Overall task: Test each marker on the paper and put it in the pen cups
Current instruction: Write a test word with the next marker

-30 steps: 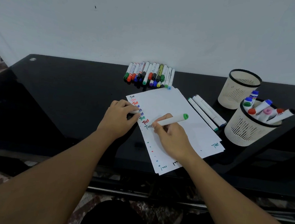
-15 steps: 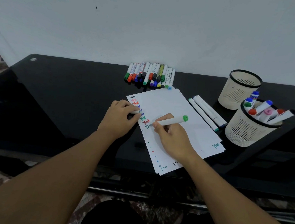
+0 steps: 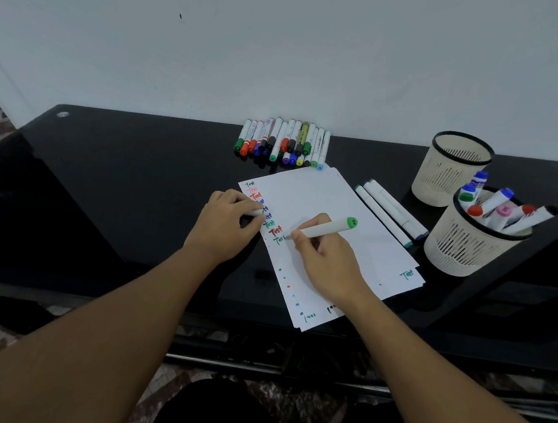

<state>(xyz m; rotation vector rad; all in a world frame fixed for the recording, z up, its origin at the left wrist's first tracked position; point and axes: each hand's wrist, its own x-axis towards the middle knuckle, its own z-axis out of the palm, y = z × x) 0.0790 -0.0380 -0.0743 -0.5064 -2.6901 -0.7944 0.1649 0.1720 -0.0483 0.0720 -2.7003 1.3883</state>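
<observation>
Right hand (image 3: 325, 258) grip is wrapped around a green marker (image 3: 326, 229), tip on the paper (image 3: 322, 201) finishing another "Test"; left hand (image 3: 227, 220) pinches what looks like its cap. Maybe a third done: the near cup (image 3: 468, 253) off to the right holds several, the far cup (image 3: 447, 178) looks empty, and a whole row of markers (image 3: 283, 141) waits beyond the grip, plus three loose markers (image 3: 391, 213).

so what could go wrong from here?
1. The paper overhangs the front edge of the desk; writing pressure from the right hand could shift the loose sheets.
2. The near cup is already crowded with markers leaning over its rim, so dropping in the green marker might tip one out.
3. The left hand holds what looks like the cap; if it slips, it could roll off the glossy desk.
</observation>
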